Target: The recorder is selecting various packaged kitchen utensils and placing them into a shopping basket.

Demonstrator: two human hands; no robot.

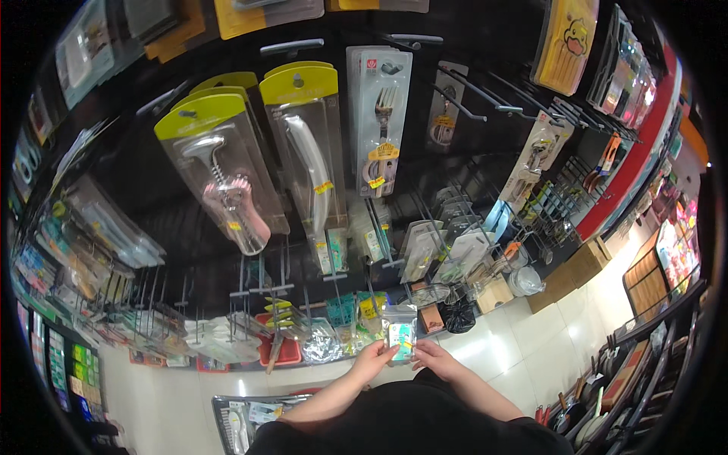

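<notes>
A small clear packet with a white and teal card inside is held upright in front of my body. My left hand pinches its lower left edge. From the other side, my right hand has its fingers closed at the lower right edge. What exactly lies inside the packet is too small to tell. Similar white and teal packets hang on the rack ahead. Above them hang a carded corkscrew, a long pale-handled tool in a blister pack and a pack with a fork.
Metal hooks stick out from the black display wall. Low by the rack stand a red bin and a cardboard box. A basket of packaged goods is at lower left, shelves of pans at right.
</notes>
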